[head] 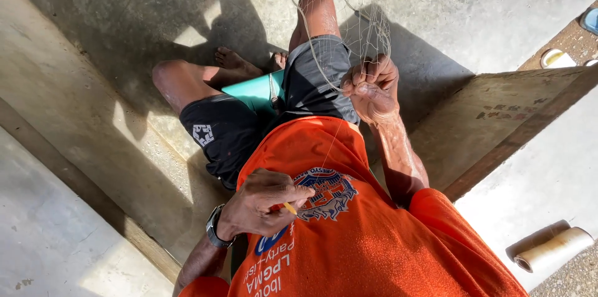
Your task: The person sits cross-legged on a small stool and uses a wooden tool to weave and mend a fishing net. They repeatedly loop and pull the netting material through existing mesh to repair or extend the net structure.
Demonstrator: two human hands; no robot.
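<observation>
Right grip: the right hand (372,88) is closed, pinching a bunch of the fishing net (367,29) at the raised knee.
Left grip: the left hand (265,203) is closed on a yellow netting needle (290,208), held against the chest.
Doing it well: by my judgement, keep the twine (333,141) taut between both hands so each knot seats tight.
Right arm: reaches forward, wrist bent down.
Left arm: folded in, elbow low, watch (215,227) on the wrist.
Net: hangs from above, across the knee.

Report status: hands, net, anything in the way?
Left hand pinching yellow needle at chest. Right hand gripping net over knee. Nothing in the way.
</observation>
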